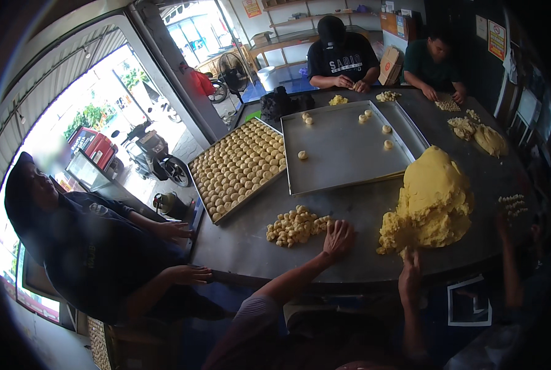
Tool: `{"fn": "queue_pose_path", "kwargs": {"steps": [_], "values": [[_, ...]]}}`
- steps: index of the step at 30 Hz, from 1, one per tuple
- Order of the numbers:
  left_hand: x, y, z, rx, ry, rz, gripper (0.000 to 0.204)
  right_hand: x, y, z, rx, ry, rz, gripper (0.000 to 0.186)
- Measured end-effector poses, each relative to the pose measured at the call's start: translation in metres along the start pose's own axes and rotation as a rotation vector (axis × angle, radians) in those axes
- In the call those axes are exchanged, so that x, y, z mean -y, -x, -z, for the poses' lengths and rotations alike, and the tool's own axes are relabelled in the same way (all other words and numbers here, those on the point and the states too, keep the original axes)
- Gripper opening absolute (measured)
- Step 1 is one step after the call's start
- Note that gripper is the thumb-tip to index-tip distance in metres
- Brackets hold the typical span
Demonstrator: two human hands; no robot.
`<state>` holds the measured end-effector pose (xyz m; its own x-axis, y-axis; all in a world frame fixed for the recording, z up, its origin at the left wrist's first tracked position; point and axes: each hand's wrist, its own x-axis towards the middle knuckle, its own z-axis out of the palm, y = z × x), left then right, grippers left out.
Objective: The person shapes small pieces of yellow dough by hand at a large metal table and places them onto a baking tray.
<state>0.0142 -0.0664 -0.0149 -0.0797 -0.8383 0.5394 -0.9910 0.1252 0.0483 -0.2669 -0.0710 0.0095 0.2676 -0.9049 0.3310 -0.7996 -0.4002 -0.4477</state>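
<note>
Left hand (339, 239) at right end of dough-piece pile (295, 227), near side of table (355, 262). Fingers bent downward; cannot tell whether clamped on a piece. Right hand (411, 265) at lower edge of yellow mound (434, 197), fingertips against crumbly foot; grip unclear. Beyond pile: tray (251, 199) packed with rounds, beside larger tray (343, 157) bearing a few. Co-worker (97, 246) stands at left; two more across table, hands at small dough bits.

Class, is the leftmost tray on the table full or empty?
Full: rows of round dough balls cover the leftmost tray almost edge to edge.
</note>
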Motion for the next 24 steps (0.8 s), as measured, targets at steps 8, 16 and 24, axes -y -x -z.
{"fn": "queue_pose_path", "kwargs": {"steps": [8,16,24], "values": [[0.002,-0.017,-0.005,-0.032,0.161,-0.092,0.024,-0.008,-0.013,0.003,0.054,-0.124,-0.058,0.029],[-0.009,0.000,-0.012,0.070,-0.089,-0.004,0.019,-0.017,-0.033,0.018,0.257,0.122,0.047,0.036],[-0.031,0.030,0.032,0.065,-0.177,0.144,0.031,-0.017,0.015,0.015,0.167,0.119,-0.059,0.056]]}}
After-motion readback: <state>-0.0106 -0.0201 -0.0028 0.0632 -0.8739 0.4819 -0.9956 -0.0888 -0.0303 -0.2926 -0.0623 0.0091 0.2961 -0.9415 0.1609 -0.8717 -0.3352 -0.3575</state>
